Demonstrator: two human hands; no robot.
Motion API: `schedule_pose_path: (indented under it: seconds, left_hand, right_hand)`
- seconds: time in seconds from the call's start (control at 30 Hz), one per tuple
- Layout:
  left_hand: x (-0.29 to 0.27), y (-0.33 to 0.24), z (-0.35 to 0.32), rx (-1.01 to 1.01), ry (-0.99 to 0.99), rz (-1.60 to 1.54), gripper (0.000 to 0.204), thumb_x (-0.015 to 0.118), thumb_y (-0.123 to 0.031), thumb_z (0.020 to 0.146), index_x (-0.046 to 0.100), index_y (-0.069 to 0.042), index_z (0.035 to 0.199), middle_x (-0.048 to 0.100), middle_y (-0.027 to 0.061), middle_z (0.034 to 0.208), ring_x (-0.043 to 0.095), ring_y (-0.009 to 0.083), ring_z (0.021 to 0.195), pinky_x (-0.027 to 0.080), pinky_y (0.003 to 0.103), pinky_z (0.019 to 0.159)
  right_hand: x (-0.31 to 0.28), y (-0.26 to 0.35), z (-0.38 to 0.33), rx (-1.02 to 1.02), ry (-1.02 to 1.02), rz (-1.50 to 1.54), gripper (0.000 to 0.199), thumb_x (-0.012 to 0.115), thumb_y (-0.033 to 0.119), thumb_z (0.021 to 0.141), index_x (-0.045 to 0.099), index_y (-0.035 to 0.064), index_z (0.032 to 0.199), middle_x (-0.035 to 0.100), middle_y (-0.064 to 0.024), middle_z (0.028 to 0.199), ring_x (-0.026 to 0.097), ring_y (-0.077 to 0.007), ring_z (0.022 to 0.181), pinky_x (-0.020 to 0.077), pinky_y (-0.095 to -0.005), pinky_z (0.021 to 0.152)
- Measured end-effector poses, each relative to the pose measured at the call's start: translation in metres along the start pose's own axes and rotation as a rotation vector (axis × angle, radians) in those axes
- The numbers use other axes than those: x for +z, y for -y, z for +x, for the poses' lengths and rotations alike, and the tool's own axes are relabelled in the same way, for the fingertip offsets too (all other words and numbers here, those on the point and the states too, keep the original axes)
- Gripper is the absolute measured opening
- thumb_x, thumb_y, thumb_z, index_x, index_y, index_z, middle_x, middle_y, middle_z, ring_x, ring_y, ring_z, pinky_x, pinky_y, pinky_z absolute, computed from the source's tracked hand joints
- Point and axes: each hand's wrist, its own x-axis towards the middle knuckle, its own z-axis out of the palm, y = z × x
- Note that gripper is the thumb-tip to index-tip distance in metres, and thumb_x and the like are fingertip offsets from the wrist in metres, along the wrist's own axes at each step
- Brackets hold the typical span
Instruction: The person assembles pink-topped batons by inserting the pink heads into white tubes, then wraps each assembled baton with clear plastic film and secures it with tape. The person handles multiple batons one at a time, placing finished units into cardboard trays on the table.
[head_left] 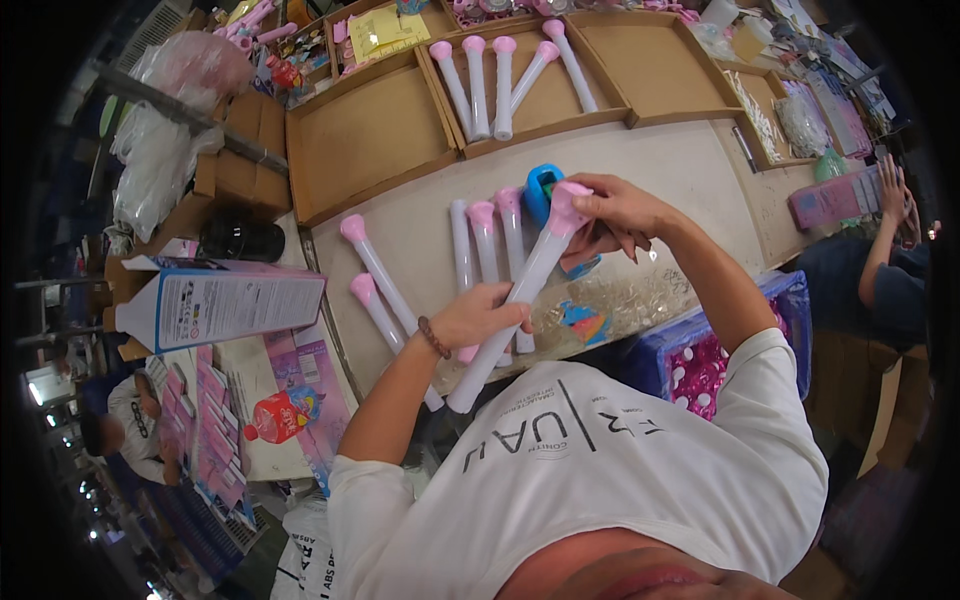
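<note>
A long white tube with a pink knobbed head (517, 290) lies slantwise across my front, its pink end up and away from me. My left hand (482, 318) is closed around the white shaft, a beaded bracelet on its wrist. My right hand (622, 210) grips the pink head, thumb on top. Just behind that head stands a blue tape dispenser (541, 190), partly covered. Several similar tubes lie on the table (400, 200): two pink-headed ones (378, 262) at the left, and others (484, 240) behind my left hand, one of them with no pink head showing.
Shallow cardboard trays line the far side; the middle tray (610, 112) holds several pink-headed tubes. A blue crate (655, 370) of magenta bottles stands at my right. Leftward are a printed carton (240, 305) and a red-capped pouch (280, 418). Another person's hands (893, 190) are by a pink box (838, 199).
</note>
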Motion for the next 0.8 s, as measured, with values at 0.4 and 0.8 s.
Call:
schedule_pose_path:
  seconds: [0.4, 0.8]
  left_hand:
    - [-0.007, 0.036, -0.023, 0.21, -1.065, -0.221, 0.05, 0.058, -0.02, 0.093, 0.041, 0.002, 0.134, 0.058, 0.0141, 0.119, 0.059, 0.0182, 0.1, 0.051, 0.029, 0.081]
    - [0.059, 0.109, -0.011, -0.019, -0.881, -0.14, 0.042, 0.061, -0.016, 0.09, 0.05, 0.005, 0.124, 0.063, 0.0122, 0.108, 0.059, 0.0135, 0.094, 0.049, 0.026, 0.081]
  right_hand:
    - [-0.159, -0.013, -0.008, -0.387, -0.649, 0.293, 0.051, 0.052, 0.028, 0.086, 0.037, -0.008, 0.119, 0.061, -0.0231, 0.08, 0.056, -0.0208, 0.038, 0.0484, -0.0332, 0.03]
    - [-0.153, -0.044, 0.076, -0.411, -1.274, -0.013, 0.06, 0.074, 0.023, 0.073, 0.04, -0.0066, 0.113, 0.059, -0.016, 0.085, 0.054, -0.0183, 0.047, 0.0432, -0.0312, 0.035]
